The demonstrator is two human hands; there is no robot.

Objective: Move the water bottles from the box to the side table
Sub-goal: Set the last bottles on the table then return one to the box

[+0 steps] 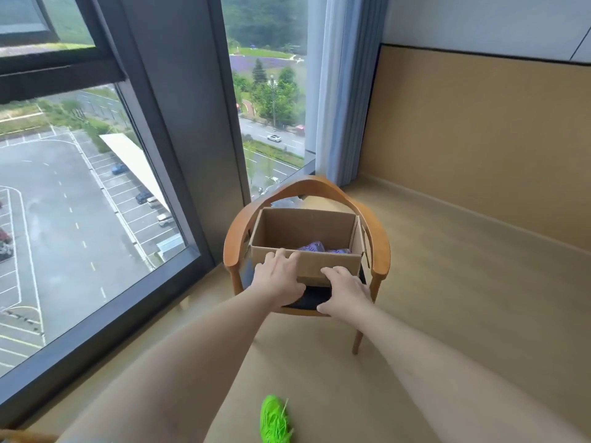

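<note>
- An open brown cardboard box sits on the dark seat of a round-backed wooden armchair, which stands on the tan floor in the corner by a tall dark-framed window.
- Inside the box, low against its near wall, lie water bottles with purple labels; only their upper parts show over the rim, and their number cannot be told.
- The left hand rests on the box's near wall at its left part, fingers spread and fairly straight, fingertips reaching up to the rim; it grips nothing.
- The right hand lies against the lower right part of the same wall, fingers stretched out flat, thumb pointing back towards the seat edge; it too grasps nothing.
- Both bare forearms reach forward from the bottom of the view.
- A pale blue curtain hangs beside the window, next to a wood-panelled wall.
- A bright green shoe shows at the lower edge.
</note>
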